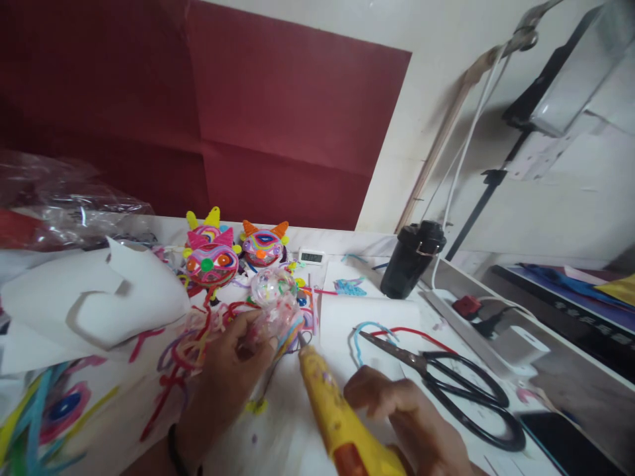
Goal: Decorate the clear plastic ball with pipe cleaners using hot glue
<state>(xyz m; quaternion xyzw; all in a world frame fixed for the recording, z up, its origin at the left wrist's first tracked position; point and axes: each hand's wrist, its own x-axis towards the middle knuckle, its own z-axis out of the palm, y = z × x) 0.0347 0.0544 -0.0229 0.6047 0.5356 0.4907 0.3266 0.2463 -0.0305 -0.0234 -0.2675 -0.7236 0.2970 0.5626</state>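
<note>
My left hand grips a clear plastic ball with coloured bits inside and pipe cleaners wrapped round it. My right hand holds a yellow glue gun, its nozzle tip touching the ball's lower right side. Behind the ball stand two finished round faces made of coiled pipe cleaners, a pink one with yellow and pink horns and another with orange horns.
Black-handled scissors lie to the right on white paper, beside red and blue pipe cleaners. A black jar, a small digital timer, a power strip, loose pipe cleaners, torn white paper and plastic bags surround the work area.
</note>
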